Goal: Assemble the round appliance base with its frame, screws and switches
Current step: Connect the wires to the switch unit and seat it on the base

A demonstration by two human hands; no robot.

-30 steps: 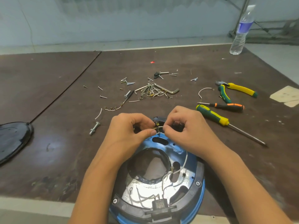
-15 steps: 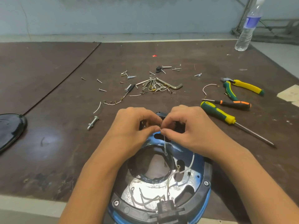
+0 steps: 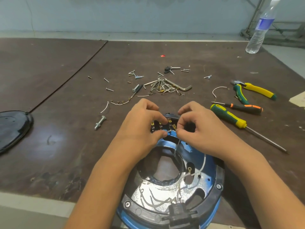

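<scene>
Having parted slightly since a second before, the left hand and right hand pinched a white wire at the newly exposed switch block on the round base at the bench's near edge, suggesting terminal wiring underway.

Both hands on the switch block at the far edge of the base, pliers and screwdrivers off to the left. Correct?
Not quite: the head view shows the pliers and screwdrivers off to the right. Both the left hand and right hand are at the switch block on the far edge of the base.
</scene>
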